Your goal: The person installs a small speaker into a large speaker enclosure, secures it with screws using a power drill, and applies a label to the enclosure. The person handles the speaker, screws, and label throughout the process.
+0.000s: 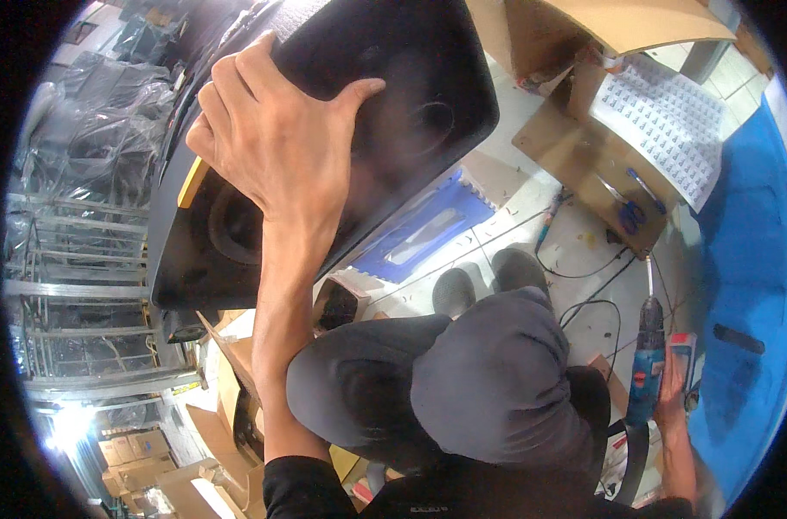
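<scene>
A large black speaker cabinet [415, 69] with rounded corners stands tilted in front of me, on the left. A round recess shows near its lower end. My left hand [276, 130] is laid over its upper left edge, the thumb stretched across the dark face and the fingers bent at the edge, their tips partly hidden. At the lower right, my right hand [673, 389] is wrapped round a teal and black cordless drill [646, 368]. A long, thin bit [649, 277] points away from me in its chuck. The drill is apart from the cabinet.
Scissors [631, 216] and a blue pen [642, 186] lie on cardboard beside a printed sheet [661, 121]. A blue panel [748, 259] borders the right. Black cables [597, 272] cross the tiled floor near a blue mat [419, 225]. Metal racks [82, 294] line the left.
</scene>
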Motion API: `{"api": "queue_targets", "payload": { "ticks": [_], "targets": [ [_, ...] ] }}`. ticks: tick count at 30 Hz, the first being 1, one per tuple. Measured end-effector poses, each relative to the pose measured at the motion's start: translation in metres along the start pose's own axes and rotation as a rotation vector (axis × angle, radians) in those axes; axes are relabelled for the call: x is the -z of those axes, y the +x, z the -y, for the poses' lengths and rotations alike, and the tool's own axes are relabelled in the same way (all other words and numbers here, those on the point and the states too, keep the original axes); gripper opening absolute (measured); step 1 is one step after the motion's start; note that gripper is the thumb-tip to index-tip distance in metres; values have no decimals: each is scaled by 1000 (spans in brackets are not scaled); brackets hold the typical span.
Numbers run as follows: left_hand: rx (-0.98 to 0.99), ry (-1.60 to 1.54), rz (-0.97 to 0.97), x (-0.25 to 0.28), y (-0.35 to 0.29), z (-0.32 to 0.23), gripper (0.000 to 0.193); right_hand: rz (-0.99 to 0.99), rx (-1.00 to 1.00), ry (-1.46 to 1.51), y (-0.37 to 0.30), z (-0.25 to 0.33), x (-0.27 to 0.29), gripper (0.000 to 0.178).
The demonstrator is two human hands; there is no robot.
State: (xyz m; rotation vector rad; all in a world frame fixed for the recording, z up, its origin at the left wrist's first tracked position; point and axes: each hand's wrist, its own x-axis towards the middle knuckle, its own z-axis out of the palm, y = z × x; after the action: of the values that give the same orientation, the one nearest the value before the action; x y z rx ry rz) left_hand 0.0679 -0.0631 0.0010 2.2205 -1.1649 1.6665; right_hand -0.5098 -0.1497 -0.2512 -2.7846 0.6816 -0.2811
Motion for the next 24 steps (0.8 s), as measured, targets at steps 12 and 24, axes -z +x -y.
{"api": "queue_targets", "payload": {
  "ticks": [12, 24],
  "targets": [
    [-6, 7, 35, 2, 2, 0, 88, 387, -89, 733, 146, 79, 64, 42],
    [11, 64, 59, 5, 2, -3, 90, -199, 415, 604, 275, 125, 54, 56]
  ]
}}
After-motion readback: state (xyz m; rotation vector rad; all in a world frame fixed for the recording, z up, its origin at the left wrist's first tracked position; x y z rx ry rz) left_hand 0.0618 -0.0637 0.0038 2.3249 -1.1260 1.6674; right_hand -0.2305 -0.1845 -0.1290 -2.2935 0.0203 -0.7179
